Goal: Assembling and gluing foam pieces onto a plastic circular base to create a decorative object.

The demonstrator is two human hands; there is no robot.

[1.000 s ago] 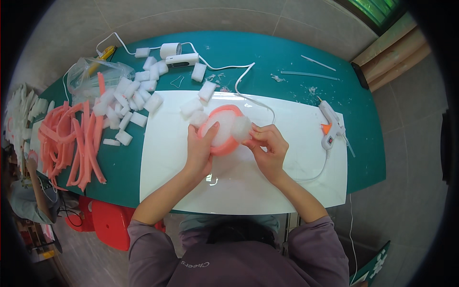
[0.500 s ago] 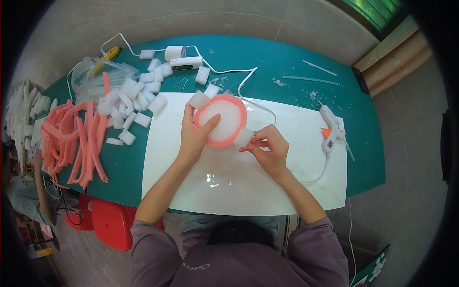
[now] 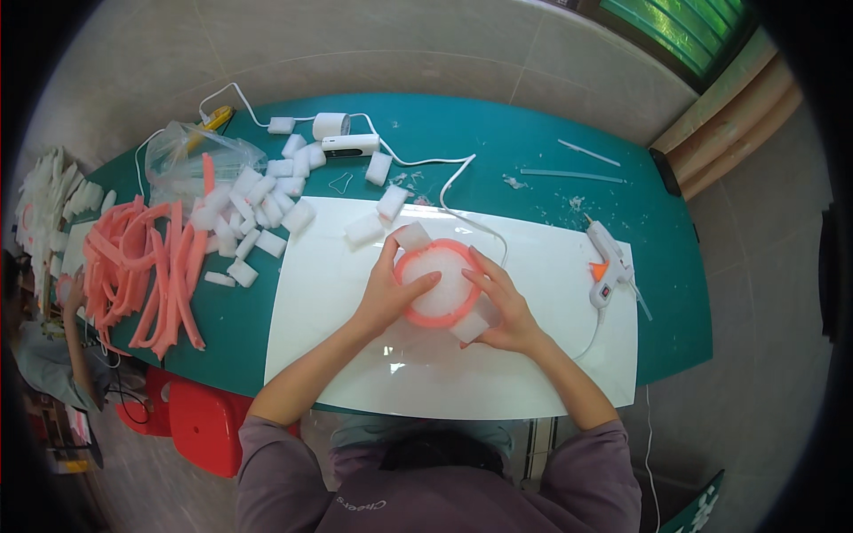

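Both hands hold a round white foam disc (image 3: pixel 444 298) edged with a pink foam ring (image 3: pixel 434 321), just over the white board. My left hand (image 3: pixel 382 298) wraps its left side, thumb on the white face and fingers along the edge. Round the right side curls my right hand (image 3: pixel 511 313), its thumb on the pink rim. One white foam block (image 3: pixel 412 235) touches the rim at the upper left, beside my left fingertips. Another foam block (image 3: pixel 469 329) is against the rim's lower right, partly hidden by my right hand.
Two loose blocks (image 3: pixel 363 229) lie on the white board (image 3: pixel 355 373). A glue gun (image 3: pixel 602 258) rests at its right. White foam pieces (image 3: pixel 249 200), pink foam strips (image 3: pixel 151 266) and a plastic bag (image 3: pixel 178 160) cover the green table's left side. Another person's hand (image 3: pixel 74 289) is at far left.
The disc has come nearer to me and slightly right, away from the loose blocks. My right hand has gone from pinching the lower-right block to gripping the disc's side.
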